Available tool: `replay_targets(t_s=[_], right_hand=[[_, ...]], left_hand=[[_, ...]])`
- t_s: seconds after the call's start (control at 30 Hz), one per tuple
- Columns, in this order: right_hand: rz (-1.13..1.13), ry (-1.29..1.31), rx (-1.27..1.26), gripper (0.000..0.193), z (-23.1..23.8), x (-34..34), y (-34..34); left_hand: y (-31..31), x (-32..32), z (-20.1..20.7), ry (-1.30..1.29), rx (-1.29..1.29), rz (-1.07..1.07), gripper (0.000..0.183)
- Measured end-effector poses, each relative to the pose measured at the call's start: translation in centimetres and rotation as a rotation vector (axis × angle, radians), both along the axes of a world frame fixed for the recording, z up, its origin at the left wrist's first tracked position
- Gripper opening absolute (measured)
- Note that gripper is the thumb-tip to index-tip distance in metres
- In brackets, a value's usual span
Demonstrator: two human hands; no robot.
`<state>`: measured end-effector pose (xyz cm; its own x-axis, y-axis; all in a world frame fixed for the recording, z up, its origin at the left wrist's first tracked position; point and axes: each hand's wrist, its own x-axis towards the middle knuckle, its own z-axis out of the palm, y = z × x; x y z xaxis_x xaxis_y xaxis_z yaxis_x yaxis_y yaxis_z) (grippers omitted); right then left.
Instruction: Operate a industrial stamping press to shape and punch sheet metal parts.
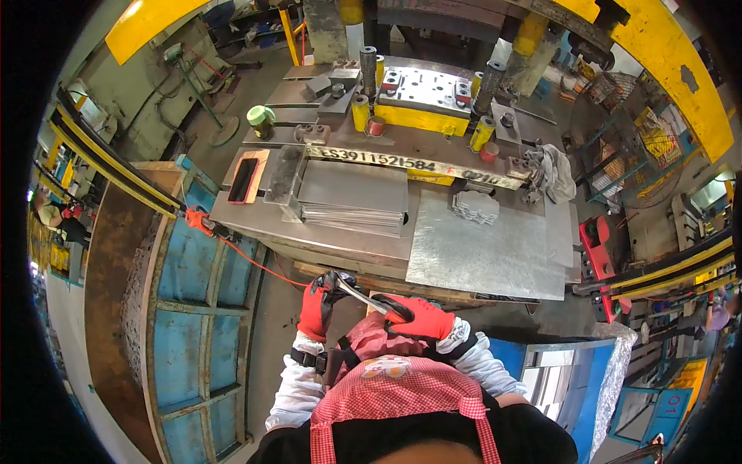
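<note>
The held strip (362,296) looks metallic and smooth; the broad plate (479,251) is glossy metal, the apron (402,398) matt cloth

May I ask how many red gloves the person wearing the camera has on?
2: one on the left hand, one on the right hand, both holding a metal piece.

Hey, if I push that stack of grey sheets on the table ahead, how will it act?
The stack of grey sheets is probably heavy, judging by its many layered, metallic-looking edges. Its upper sheets may slide, since the top face looks flat and smooth. Tipping seems unlikely, as it lies wide and low.
</note>
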<state>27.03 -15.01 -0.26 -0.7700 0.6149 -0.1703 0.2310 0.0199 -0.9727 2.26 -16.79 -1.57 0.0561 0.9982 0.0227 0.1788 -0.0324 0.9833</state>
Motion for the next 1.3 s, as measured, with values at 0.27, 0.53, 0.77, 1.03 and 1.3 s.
replay_targets(t_s=[0.27,0.53,0.77,1.03,1.3], right_hand=[[0.016,0.002,0.018,0.069,-0.6,0.1,0.3],[-0.002,0.0,0.028,0.07,-0.3,0.3,0.7],[-0.011,-0.02,0.055,0.069,-0.3,0.4,0.9],[-0.036,-0.023,0.019,0.068,-0.3,0.6,1.1],[-0.493,0.112,-0.08,0.058,-4.4,5.7,8.5]], left_hand=[[0.3,1.3,1.8,-0.531,-0.218,0.12,0.019],[0.1,0.2,0.4,0.264,0.159,0.066,0.029],[1.0,1.3,0.9,-0.513,-0.115,0.056,0.044],[0.7,0.1,0.2,0.278,0.109,0.101,0.036],[-0.6,0.8,1.0,-0.047,-0.033,0.242,0.034]])
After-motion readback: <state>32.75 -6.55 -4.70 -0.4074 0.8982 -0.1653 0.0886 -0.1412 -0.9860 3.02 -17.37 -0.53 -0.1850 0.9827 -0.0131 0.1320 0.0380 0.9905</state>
